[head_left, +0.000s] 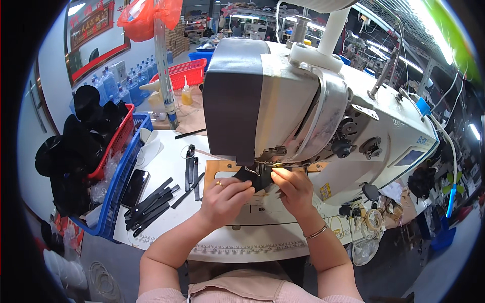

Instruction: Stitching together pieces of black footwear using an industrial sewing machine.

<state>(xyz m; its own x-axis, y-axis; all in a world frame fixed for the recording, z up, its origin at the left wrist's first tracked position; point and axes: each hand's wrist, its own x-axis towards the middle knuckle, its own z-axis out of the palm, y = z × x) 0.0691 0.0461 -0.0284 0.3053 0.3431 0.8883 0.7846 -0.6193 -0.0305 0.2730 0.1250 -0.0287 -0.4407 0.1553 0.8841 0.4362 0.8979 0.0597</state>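
A piece of black fabric (256, 180) lies under the needle area of a large white and grey sewing machine (298, 101). My left hand (226, 201), with a ring on one finger, pinches the fabric's left edge between thumb and fingers. On the other side my right hand (295, 191) grips the right part of the fabric close to the presser foot, where a small lamp glow falls on the fingers. A bracelet circles my right wrist. The machine head partly hides the fabric's far side.
Cut black strips (151, 207) lie left on the white table (172, 146), beside a dark phone (135, 188). A blue basket (110, 202) and a red basket (113, 144) with black moulded pieces stand at the left. Rolls and cords (371, 219) hang at the right. A yellow-liquid bottle (187, 96) stands behind.
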